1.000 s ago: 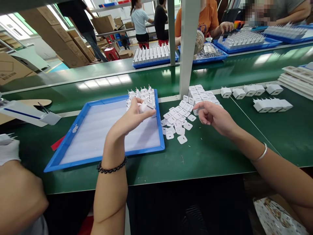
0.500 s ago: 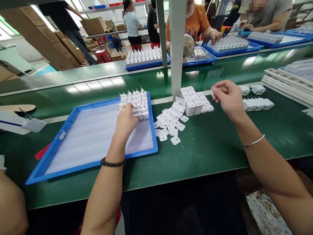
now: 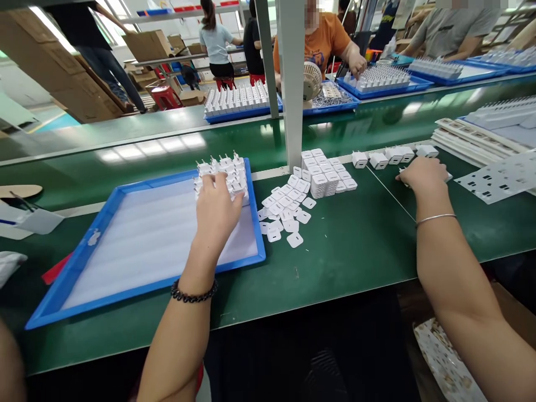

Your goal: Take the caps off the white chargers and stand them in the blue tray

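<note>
Left hand (image 3: 218,209) is arching palm-down over plugs (image 3: 238,172), thumb spread; right hand (image 3: 426,173) is curling over more plugs (image 3: 449,177); neither grip is showing clearly.

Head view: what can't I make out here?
All in the head view:
What the left grip holds, if anything: hidden by its own back.
White plugs beneath the right grip: mostly covered by it.
Print on the stacked white plates: too small to read.
White item at left: cut off by the picture's edge.

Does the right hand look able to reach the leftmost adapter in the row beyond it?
Probably yes: the right hand is close by, at the front adapters, and nothing visible blocks the leftmost adapter.
</note>
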### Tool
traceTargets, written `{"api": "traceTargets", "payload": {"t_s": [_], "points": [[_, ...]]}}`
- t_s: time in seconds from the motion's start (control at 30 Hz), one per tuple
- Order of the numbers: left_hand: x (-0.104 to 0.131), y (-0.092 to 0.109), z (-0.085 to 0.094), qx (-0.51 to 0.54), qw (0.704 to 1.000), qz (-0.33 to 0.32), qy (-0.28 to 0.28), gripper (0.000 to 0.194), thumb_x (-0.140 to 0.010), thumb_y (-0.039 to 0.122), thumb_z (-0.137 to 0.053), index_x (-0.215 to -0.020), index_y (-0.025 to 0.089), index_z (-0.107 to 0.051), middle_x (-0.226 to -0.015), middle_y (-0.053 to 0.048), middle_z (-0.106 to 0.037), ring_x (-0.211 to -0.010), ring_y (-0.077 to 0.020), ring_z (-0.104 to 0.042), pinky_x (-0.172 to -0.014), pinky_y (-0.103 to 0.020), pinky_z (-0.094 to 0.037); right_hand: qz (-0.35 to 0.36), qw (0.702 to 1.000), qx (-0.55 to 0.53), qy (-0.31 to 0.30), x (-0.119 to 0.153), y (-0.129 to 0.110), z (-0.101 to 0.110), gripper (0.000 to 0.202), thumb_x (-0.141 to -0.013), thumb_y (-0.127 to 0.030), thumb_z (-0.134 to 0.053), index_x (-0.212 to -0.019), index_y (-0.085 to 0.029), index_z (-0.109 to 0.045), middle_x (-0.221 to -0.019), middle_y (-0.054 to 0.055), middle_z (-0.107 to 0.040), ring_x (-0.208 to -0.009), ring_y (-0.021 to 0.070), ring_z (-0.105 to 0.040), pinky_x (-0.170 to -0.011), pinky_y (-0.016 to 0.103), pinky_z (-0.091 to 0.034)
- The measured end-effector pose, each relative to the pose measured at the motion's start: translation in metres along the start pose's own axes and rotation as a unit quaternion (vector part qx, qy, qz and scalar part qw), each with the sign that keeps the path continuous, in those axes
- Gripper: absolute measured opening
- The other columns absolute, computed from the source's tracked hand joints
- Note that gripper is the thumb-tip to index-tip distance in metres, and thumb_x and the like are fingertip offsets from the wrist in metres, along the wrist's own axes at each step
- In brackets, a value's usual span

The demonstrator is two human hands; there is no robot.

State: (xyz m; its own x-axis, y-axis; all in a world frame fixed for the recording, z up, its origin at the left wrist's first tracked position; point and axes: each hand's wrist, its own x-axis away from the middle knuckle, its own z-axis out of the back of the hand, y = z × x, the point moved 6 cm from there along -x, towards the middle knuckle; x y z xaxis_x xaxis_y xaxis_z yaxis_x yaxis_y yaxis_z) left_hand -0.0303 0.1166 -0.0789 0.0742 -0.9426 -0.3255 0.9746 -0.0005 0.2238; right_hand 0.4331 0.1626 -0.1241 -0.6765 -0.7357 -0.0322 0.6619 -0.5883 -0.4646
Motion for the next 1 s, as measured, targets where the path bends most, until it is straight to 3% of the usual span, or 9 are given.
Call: {"api": "traceTargets", "payload": {"t_s": [0.2,0.33,0.4,0.5,0.6,0.7,0.77,0.87,1.0], "points": [[0.007,0.027,-0.003,0.058,0.989,-0.134,0.025,0.028,-0.095,0.028,-0.047,-0.118,0.016,-0.057,-0.121,-0.016,-0.061,-0.114,-0.0327,-0.058,-0.098,-0.048,-0.047,0.013,0.998,0.023,-0.048,0.005,-0.001,0.005,0.044,-0.064,-0.018,-0.082,-0.063,-0.024,-0.039,-0.083,0.019,-0.056,-0.092,0.0325,-0.055,-0.071,0.045,-0.031],[0.025,0.056,-0.008,0.107,0.95,-0.291,0.034,0.033,-0.097,0.036,-0.05,-0.122,0.015,-0.056,-0.122,-0.017,-0.062,-0.116,-0.0306,-0.058,-0.099,-0.047,-0.047,0.15,0.984,-0.082,-0.059,0.034,-0.038,0.011,0.038,-0.07,-0.026,-0.08,-0.086,-0.022,-0.046,-0.08,0.008,-0.056,-0.075,0.0213,-0.054,-0.068,0.038,-0.035],[0.039,0.073,-0.01,0.127,0.922,-0.364,0.042,0.047,-0.095,0.045,-0.054,-0.131,0.014,-0.051,-0.129,-0.019,-0.059,-0.121,-0.0318,-0.056,-0.102,-0.047,-0.046,0.255,0.929,-0.233,-0.136,0.07,-0.068,0.002,0.043,-0.072,-0.025,-0.08,-0.099,-0.024,-0.046,-0.077,0.001,-0.055,-0.068,0.0167,-0.053,-0.064,0.033,-0.037],[0.057,0.092,-0.018,0.132,0.897,-0.421,0.042,0.06,-0.094,0.05,-0.056,-0.141,0.014,-0.043,-0.139,-0.021,-0.055,-0.129,-0.0344,-0.053,-0.105,-0.049,-0.045,0.348,0.796,-0.359,-0.342,0.143,-0.104,-0.028,0.049,-0.073,-0.033,-0.082,-0.102,-0.025,-0.043,-0.07,-0.005,-0.053,-0.062,0.0138,-0.053,-0.056,0.026,-0.037],[0.064,0.098,-0.027,0.143,0.899,-0.414,-0.015,0.043,-0.101,0.042,-0.044,-0.133,0.013,-0.047,-0.126,-0.018,-0.063,-0.114,-0.0296,-0.063,-0.091,-0.042,-0.052,0.363,0.685,-0.412,-0.48,0.198,-0.117,-0.052,0.05,-0.078,-0.04,-0.08,-0.104,-0.025,-0.04,-0.076,-0.004,-0.062,-0.065,0.0137,-0.057,-0.059,0.025,-0.042],[0.058,0.09,-0.026,0.194,0.913,-0.354,-0.054,0.032,-0.102,0.039,-0.044,-0.12,0.014,-0.051,-0.109,-0.012,-0.067,-0.092,-0.0226,-0.067,-0.072,-0.032,-0.051,0.347,0.63,-0.44,-0.538,0.211,-0.116,-0.063,0.05,-0.084,-0.048,-0.074,-0.112,-0.025,-0.041,-0.076,-0.003,-0.063,-0.068,0.0142,-0.059,-0.063,0.027,-0.046],[0.05,0.079,-0.018,0.248,0.918,-0.306,-0.037,0.028,-0.098,0.036,-0.054,-0.117,0.016,-0.05,-0.108,-0.009,-0.066,-0.092,-0.0205,-0.065,-0.072,-0.03,-0.05,0.386,0.636,-0.408,-0.529,0.208,-0.114,-0.065,0.048,-0.083,-0.048,-0.075,-0.112,-0.023,-0.046,-0.083,0.0,-0.064,-0.074,0.0153,-0.059,-0.067,0.028,-0.047],[0.039,0.066,-0.006,0.328,0.91,-0.255,-0.008,0.028,-0.091,0.032,-0.065,-0.11,0.019,-0.048,-0.106,-0.006,-0.063,-0.091,-0.0178,-0.062,-0.074,-0.028,-0.05,0.513,0.666,-0.246,-0.482,0.212,-0.112,-0.072,0.041,-0.079,-0.042,-0.08,-0.107,-0.02,-0.061,-0.097,0.006,-0.065,-0.085,0.0187,-0.058,-0.073,0.03,-0.048],[0.036,0.062,0.0,0.374,0.896,-0.239,-0.004,0.03,-0.089,0.031,-0.069,-0.106,0.021,-0.046,-0.103,-0.005,-0.06,-0.084,-0.016,-0.059,-0.07,-0.028,-0.048,0.632,0.659,-0.093,-0.398,0.23,-0.109,-0.089,0.022,-0.089,-0.03,-0.071,-0.107,-0.018,-0.067,-0.102,0.01,-0.067,-0.096,0.0238,-0.061,-0.083,0.035,-0.05]]}}
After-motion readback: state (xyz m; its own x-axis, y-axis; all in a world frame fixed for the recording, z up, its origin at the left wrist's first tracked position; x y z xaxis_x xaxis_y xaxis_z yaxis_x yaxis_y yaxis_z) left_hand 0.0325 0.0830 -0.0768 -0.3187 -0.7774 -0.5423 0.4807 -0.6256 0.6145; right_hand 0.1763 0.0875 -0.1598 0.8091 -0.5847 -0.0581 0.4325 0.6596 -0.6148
